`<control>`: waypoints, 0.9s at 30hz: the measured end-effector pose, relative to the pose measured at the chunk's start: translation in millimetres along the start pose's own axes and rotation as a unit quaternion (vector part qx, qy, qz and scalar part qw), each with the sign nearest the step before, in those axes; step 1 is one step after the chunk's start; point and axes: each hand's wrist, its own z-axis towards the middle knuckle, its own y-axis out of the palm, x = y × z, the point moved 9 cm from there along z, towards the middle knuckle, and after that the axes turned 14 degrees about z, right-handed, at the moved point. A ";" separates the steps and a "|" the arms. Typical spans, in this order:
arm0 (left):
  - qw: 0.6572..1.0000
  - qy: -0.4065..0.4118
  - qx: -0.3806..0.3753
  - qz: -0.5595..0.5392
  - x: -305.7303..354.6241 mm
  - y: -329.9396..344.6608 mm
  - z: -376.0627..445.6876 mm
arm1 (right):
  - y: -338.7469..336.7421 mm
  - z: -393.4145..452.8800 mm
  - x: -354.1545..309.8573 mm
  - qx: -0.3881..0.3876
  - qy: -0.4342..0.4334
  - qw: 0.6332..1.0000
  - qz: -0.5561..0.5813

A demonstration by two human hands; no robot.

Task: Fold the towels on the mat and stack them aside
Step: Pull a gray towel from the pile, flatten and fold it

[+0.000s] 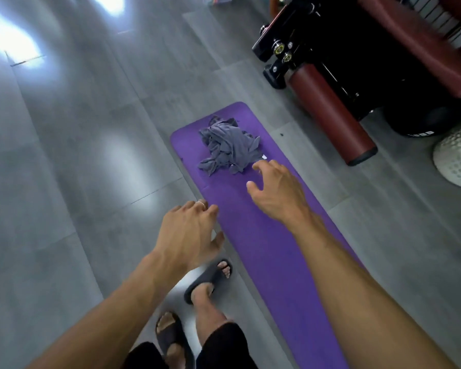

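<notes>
A crumpled heap of grey-blue towels (228, 146) lies near the far end of a long purple mat (266, 243) on the grey floor. My right hand (277, 190) hovers over the mat just short of the heap, fingers spread and loosely bent, holding nothing. My left hand (189, 233) hangs over the mat's left edge, nearer to me, fingers relaxed and empty, a ring on one finger.
Black gym equipment with dark red padded rollers (330, 107) stands to the right of the mat's far end. A white perforated stool (458, 158) sits at the right edge. My feet in dark slides (210, 278) stand left of the mat. Grey tiled floor (77, 155) stretches left.
</notes>
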 end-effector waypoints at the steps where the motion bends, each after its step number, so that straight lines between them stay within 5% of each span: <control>1: 1.000 0.003 -0.014 0.006 -8.8 14.2 23.6 | 5.9 24.7 7.7 0.002 0.007 1.000 0.004; 17: 0.998 0.045 0.013 -0.040 -55.8 367.4 394.4 | 240.4 368.4 279.2 0.082 0.158 0.978 0.107; 22: 0.990 0.138 0.024 -0.027 -47.2 453.9 481.2 | 307.1 447.3 343.2 0.113 0.167 0.972 0.117; 27: 0.972 0.192 0.135 0.006 -47.4 490.6 546.2 | 365.7 517.5 367.4 0.080 0.110 0.986 0.097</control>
